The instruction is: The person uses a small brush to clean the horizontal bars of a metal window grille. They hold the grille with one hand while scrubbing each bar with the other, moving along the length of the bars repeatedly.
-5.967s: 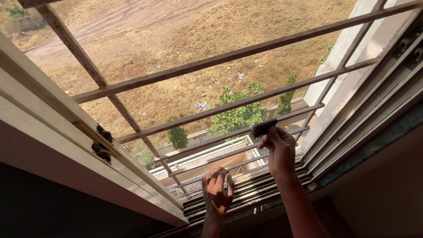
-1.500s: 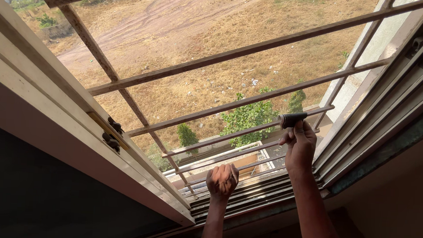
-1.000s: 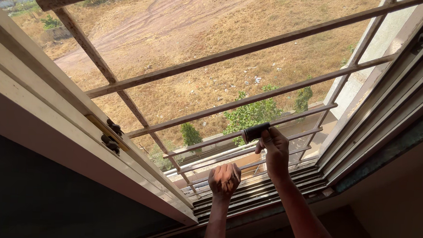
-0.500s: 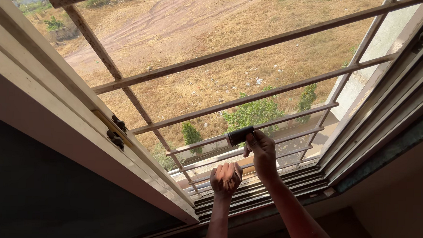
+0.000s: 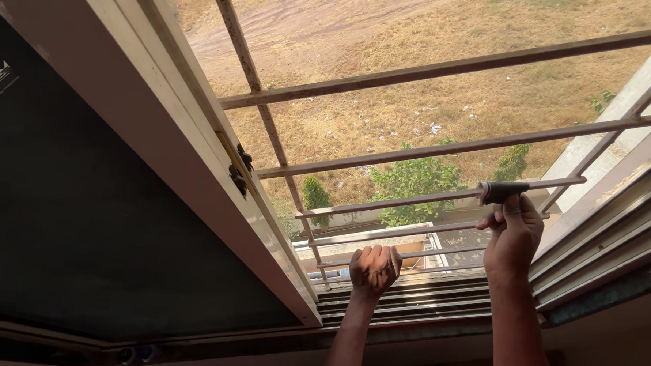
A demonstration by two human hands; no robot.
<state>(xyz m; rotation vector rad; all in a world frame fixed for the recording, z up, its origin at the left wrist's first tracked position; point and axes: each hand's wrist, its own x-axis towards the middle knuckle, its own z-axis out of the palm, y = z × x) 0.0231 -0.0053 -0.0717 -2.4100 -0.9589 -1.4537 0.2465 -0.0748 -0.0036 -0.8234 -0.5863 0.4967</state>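
Far left of the grille (image 5: 444, 148): a dark pane in a pale window frame (image 5: 166, 147), with a small black latch (image 5: 240, 170) on the frame's inner edge, now nearer the middle of the view than half a second ago.

Low against the grille's bottom bars: left hand (image 5: 373, 269), fingers curled into a closed fist round one of the lower bars, knuckles up; same grip and same spot on the grille as before.

Behind the grille, far below: dry brown ground and a few green bushes (image 5: 413, 181).

Toward the grille's right end: right hand (image 5: 513, 235), fingers wrapped tight round the handle of a dark brush (image 5: 502, 191), thumb side up. Brush head pressed against one of the middle horizontal bars, just left of where that bar ends near the right upright. Half a second earlier, hand and brush sat close above the left hand; now well apart from it, shifted rightward along the bar.

Right of the grille: stacked sliding tracks (image 5: 608, 239) of the window frame, running diagonally down to the sill.
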